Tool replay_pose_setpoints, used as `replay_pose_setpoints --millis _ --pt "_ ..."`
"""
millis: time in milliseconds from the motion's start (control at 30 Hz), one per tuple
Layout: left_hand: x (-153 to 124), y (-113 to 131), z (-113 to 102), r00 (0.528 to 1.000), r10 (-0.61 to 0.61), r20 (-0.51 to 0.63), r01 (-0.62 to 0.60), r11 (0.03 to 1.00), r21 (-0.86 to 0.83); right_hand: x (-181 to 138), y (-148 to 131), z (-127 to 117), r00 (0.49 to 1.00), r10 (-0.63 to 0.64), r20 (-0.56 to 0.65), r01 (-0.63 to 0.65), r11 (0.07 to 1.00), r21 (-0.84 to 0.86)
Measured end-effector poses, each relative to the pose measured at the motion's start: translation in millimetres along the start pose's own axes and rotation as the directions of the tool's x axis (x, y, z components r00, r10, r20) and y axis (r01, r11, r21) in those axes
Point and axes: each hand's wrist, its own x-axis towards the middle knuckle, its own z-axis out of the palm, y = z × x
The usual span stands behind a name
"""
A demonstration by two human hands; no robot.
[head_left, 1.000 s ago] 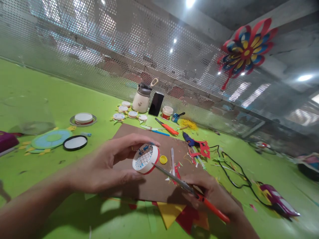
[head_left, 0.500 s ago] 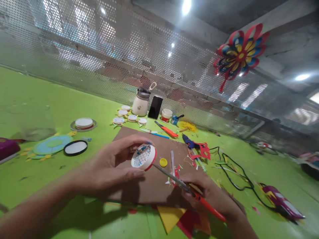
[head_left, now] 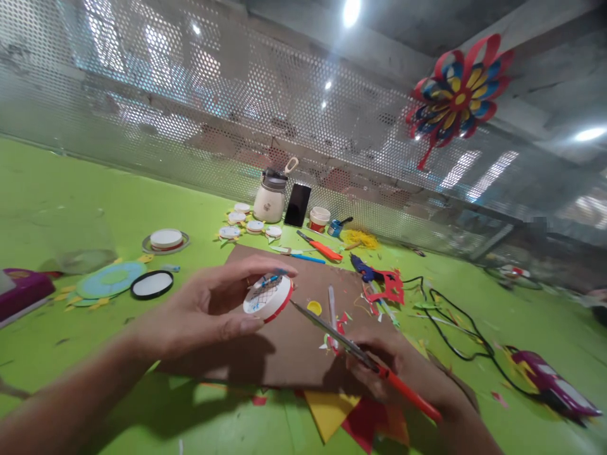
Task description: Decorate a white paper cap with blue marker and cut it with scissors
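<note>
My left hand point(head_left: 213, 303) holds a white round cap point(head_left: 265, 302) between thumb and fingers, tilted so its blue-marked, grid-lined face shows. A red band runs round the cap's edge. My right hand point(head_left: 389, 360) grips scissors point(head_left: 341, 341) with orange-red handles, their blades pointing up and left, the tips close beside the red band. Below both hands lies a brown board point(head_left: 294, 354). On it are a small yellow disc point(head_left: 313, 308), a clear stick point(head_left: 331, 303) and red and white paper scraps point(head_left: 337, 332).
Behind the board stand a white jug point(head_left: 269, 201), a phone point(head_left: 298, 205) and several decorated caps point(head_left: 230, 233). A glue gun point(head_left: 364, 268), a red paper cutout point(head_left: 391, 287) and a black cable point(head_left: 446, 325) lie rightward. A black-rimmed disc point(head_left: 152, 284) rests at left.
The scissor tips have drawn slightly away from the cap's red edge. My left hand has tilted the cap a little, and the whole view has shifted slightly.
</note>
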Motion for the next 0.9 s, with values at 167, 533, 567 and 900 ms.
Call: replay_pose_setpoints --millis 167,533,567,900 --pt "-1 1 2 1.0 0.002 -0.014 -0.002 1.0 0.019 1 -8 -1 0.999 0.031 0.026 -0.033 0.998 0.059" --pt "-4 -4 -4 1.0 -0.007 0.015 0.006 0.996 0.09 -1 -14 3 0.999 0.047 0.024 -0.05 0.994 0.102" --pt "-4 -5 -5 1.0 -0.002 0.024 0.0 0.996 0.084 -1 -15 2 0.998 0.047 0.029 -0.05 0.994 0.1" --pt "-3 -1 -3 0.998 -0.031 0.062 0.028 0.998 0.055 1 -9 3 0.998 -0.061 0.012 0.061 0.998 0.005"
